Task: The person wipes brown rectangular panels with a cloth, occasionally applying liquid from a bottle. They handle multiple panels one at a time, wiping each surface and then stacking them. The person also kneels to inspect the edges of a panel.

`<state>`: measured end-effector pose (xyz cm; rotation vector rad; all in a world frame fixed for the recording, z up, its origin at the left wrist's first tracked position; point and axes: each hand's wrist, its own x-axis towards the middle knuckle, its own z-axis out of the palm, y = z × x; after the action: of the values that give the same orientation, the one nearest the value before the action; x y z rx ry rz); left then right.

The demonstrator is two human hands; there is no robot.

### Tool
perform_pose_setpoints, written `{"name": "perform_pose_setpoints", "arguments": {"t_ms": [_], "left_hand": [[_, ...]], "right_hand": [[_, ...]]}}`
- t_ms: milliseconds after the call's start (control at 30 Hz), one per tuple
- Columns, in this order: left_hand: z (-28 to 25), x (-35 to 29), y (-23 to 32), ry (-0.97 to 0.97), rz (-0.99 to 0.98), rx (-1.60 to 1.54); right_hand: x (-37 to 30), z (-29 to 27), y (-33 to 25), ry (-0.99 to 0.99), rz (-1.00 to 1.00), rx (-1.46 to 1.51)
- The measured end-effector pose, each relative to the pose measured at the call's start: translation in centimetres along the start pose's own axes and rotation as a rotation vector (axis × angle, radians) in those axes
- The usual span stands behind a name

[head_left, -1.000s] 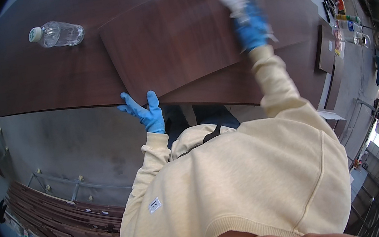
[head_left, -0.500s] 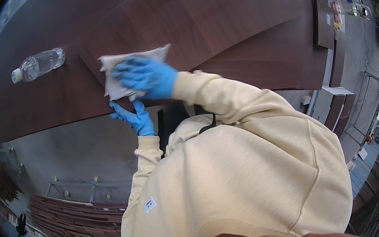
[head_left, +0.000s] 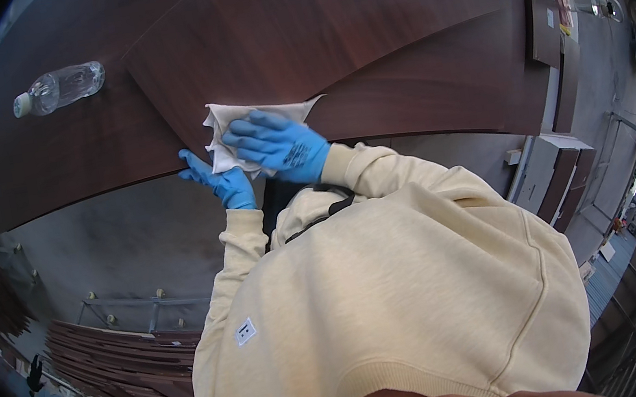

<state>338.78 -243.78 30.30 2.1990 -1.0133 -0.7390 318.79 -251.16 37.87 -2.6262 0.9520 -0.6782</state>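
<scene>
The large brown lower board (head_left: pixel 73 153) looks stiff and heavy, best held by its edges. Askew on it lies the upper board (head_left: pixel 324 17), probably stiff too and smooth enough to slip under gloves; opposite edges would suit for holding. The white cloth (head_left: pixel 220 121), over that board's near left corner, seems soft and light, easily pinched anywhere. The right hand (head_left: pixel 277 143) has an open, flat grip, fingers spread on the cloth. The left hand (head_left: pixel 224 183) reaches the near edge, fingers outstretched; whether its grip holds anything I cannot tell.
</scene>
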Motion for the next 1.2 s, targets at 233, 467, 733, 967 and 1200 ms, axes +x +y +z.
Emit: {"name": "perform_pose_setpoints", "arguments": {"t_ms": [233, 467, 733, 967, 1200], "left_hand": [[-0.2, -0.3, 3.0, 0.018, -0.056, -0.012], [-0.3, 0.4, -0.2, -0.014, 0.128, 0.029], [-0.6, -0.1, 3.4, -0.024, -0.066, -0.003], [0.3, 0.4, 1.2, 0.046, 0.025, 0.055], [-0.3, -0.2, 3.1, 0.037, 0.009, -0.008]], "right_hand": [[-8.3, -11.3, 12.6, 0.136, 0.632, -0.446], [1.8, -0.4, -1.7, 0.043, 0.197, -0.062], [-3.7, -8.1, 8.3, 0.187, 0.425, -0.509], [-0.1, 1.0, -2.6, 0.017, 0.216, -0.093], [-3.6, -6.4, 6.7, 0.110, 0.476, -0.510]]}}
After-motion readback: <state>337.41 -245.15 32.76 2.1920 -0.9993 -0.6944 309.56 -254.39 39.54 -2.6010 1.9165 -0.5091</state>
